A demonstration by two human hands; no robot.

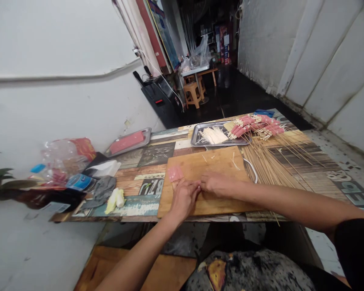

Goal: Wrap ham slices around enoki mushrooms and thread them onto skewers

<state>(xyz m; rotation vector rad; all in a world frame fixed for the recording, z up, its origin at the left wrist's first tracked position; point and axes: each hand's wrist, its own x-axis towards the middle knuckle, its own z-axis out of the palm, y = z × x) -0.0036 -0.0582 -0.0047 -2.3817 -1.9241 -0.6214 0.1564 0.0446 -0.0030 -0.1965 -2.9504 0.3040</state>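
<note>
A thin pink meat slice (175,173) lies on the wooden cutting board (218,161), its near end running under my left hand (183,197). The fingers of that hand are curled down on the slice. My right hand (214,184) is closed beside it, fingertips meeting the left ones over the board; what lies between them is hidden. A few loose pale mushroom strands (235,161) are scattered on the board. Behind it, a metal tray (195,137) holds a bunch of enoki mushrooms (214,135) and several skewered meat rolls (245,124).
Many bamboo skewers (267,165) spread right of the board, near its white handle (253,169). A second tray (147,135) carries a red meat slab (129,141). At the left are cabbage pieces (115,200), a grey cloth (104,190) and a dark bottle (48,198).
</note>
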